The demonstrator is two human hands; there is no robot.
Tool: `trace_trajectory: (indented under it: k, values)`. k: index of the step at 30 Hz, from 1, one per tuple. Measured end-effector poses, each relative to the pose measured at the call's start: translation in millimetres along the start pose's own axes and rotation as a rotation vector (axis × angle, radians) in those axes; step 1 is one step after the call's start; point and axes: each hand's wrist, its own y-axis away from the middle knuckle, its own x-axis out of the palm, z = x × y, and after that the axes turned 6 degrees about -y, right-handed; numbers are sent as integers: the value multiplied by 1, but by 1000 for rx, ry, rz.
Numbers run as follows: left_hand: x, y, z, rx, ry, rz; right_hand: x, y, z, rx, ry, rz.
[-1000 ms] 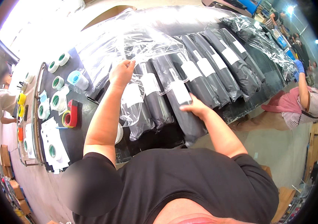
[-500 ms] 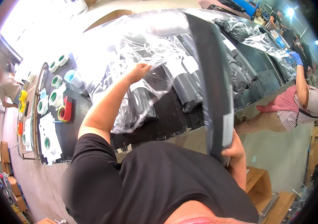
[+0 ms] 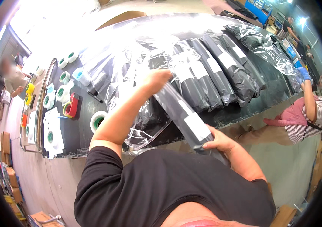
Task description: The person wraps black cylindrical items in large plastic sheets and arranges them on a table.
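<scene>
A long, flat black package (image 3: 180,109) with a white label slants across the front of me. My right hand (image 3: 222,140) grips its near end, thumb on top beside the label. My left hand (image 3: 158,80) is closed at the package's far end, on a clear plastic bag (image 3: 138,130) that spreads over the table around it. Whether the far end lies inside the bag or beneath it, I cannot tell. Just beyond and to the right, several black packages (image 3: 221,56) with white labels lie side by side in clear wrapping.
On the left of the dark table (image 3: 221,117) are tape rolls (image 3: 62,92), a red tape dispenser (image 3: 71,106), a marker (image 3: 95,96) and white paper sheets (image 3: 53,132). A person in a striped top (image 3: 306,126) works at the right end. A metal-framed cart (image 3: 40,125) stands left.
The held package has swung down from upright to a slant, its far end now at my left hand. My left hand has moved right a little. A tape roll by my left forearm has come into view.
</scene>
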Motion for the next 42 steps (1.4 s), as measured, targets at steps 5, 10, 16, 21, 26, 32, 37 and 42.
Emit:
trace_trajectory:
  k: [5, 10, 16, 21, 26, 32, 37, 42]
  values:
    - [11, 18, -48, 311, -530, 9, 28, -41, 60, 17, -27, 91]
    - [11, 44, -88, 466, -305, 24, 42, -93, 67, 89, 96, 43]
    - [14, 61, -87, 523, -184, 19, 38, -149, 27, -351, 291, -114]
    - [-19, 113, -62, 667, 118, -113, 61, -202, 29, -345, 248, -64]
    - [43, 149, 85, -468, -187, -625, 69, -210, 37, -267, 206, 52]
    - [67, 159, 105, -661, 205, -401, 68, -206, 43, -193, 185, 120]
    - [55, 162, 107, -351, 722, -487, 70, -243, 57, -270, 237, -36]
    - [-9, 212, 72, -217, 987, -66, 54, -313, 118, -292, 321, -195]
